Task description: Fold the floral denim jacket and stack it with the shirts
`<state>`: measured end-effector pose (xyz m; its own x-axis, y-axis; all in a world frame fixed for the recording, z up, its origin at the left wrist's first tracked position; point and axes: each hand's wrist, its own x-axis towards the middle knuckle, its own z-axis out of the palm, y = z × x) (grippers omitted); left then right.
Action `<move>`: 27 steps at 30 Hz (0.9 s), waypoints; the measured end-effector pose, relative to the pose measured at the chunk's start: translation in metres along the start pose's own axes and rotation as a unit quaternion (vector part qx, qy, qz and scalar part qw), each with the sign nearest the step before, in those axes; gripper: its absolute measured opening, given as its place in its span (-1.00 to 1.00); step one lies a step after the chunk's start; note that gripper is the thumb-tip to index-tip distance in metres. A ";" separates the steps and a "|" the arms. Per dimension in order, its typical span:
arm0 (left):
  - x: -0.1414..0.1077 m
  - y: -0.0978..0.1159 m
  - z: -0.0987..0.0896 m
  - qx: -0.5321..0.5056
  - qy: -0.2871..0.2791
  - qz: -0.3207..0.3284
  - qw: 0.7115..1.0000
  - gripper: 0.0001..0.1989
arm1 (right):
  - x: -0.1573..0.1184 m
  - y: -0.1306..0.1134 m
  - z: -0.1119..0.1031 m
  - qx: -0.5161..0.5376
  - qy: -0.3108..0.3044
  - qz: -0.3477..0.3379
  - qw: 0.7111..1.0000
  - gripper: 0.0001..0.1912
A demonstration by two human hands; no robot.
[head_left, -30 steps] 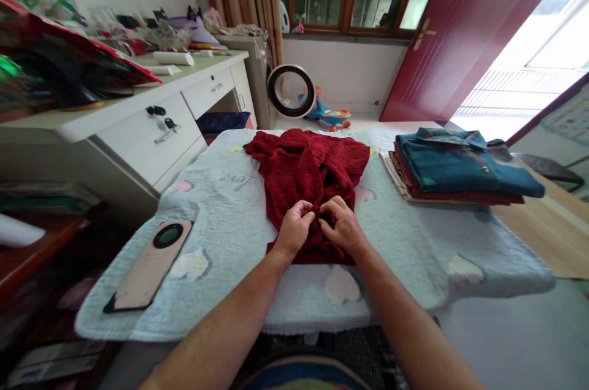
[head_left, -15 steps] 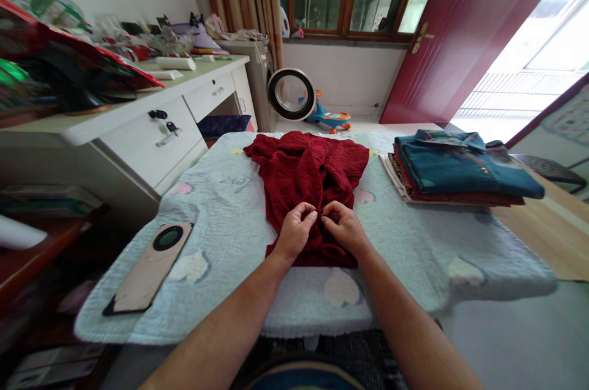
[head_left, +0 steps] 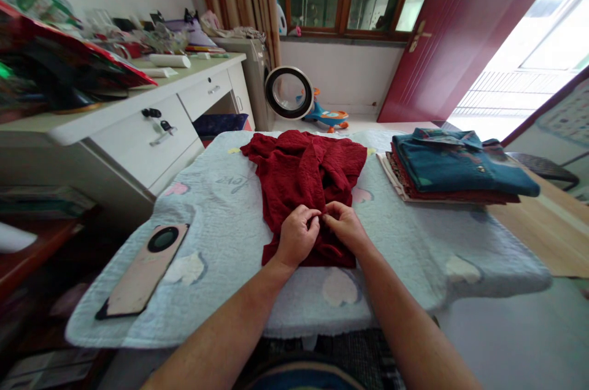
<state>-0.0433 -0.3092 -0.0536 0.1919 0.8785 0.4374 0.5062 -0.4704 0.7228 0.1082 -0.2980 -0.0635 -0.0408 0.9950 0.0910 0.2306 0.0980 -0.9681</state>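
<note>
A dark red garment (head_left: 294, 172) lies rumpled on the pale blue blanket (head_left: 221, 206) that covers the table. Over its lower middle part, my left hand (head_left: 299, 233) pinches the red fabric between thumb and fingers. Close beside it, my right hand (head_left: 343, 225) grips the same garment at its front opening, fingertips nearly meeting those of the other hand. Whatever small detail lies between the fingertips is too small to make out.
A folded pile of clothes with a blue shirt (head_left: 460, 163) on top sits at the right. A phone (head_left: 145, 270) lies face down at the left. Beyond are a white desk (head_left: 161, 132), a washing machine with its round door (head_left: 289, 92) open, and a red door (head_left: 442, 40).
My left hand has turned slightly, its fingers reaching a little further over the cloth toward my right hand. The whole view has shifted slightly.
</note>
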 end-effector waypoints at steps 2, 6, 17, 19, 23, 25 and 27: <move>0.000 0.000 0.000 0.014 0.005 0.006 1.000 -0.81 | 0.000 -0.001 -0.001 0.017 -0.004 0.016 1.000 -0.85; 0.000 -0.001 0.000 0.036 0.012 0.015 0.999 -0.81 | -0.002 -0.005 -0.003 0.030 -0.018 0.027 0.999 -0.86; -0.002 0.002 -0.004 0.017 -0.023 0.061 0.998 -0.82 | -0.002 -0.002 -0.004 0.097 -0.003 0.056 0.994 -0.80; -0.002 0.003 -0.005 0.000 -0.017 0.044 0.999 -0.83 | -0.002 -0.003 -0.004 0.100 -0.006 0.053 0.994 -0.80; 0.001 0.002 -0.006 -0.019 0.007 -0.002 1.000 -0.85 | -0.003 -0.005 -0.005 0.099 -0.019 0.048 0.994 -0.78; 0.002 0.001 -0.005 -0.019 0.013 -0.004 1.000 -0.85 | -0.003 -0.005 -0.005 0.097 -0.028 0.048 0.994 -0.78; 0.002 0.001 -0.005 -0.016 0.015 -0.004 1.000 -0.86 | -0.003 -0.005 -0.006 0.098 -0.033 0.051 0.993 -0.79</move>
<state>-0.0463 -0.3085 -0.0495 0.1613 0.8798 0.4472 0.4808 -0.4658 0.7429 0.1126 -0.3012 -0.0578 -0.0931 0.9955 -0.0190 0.0426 -0.0151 -0.9990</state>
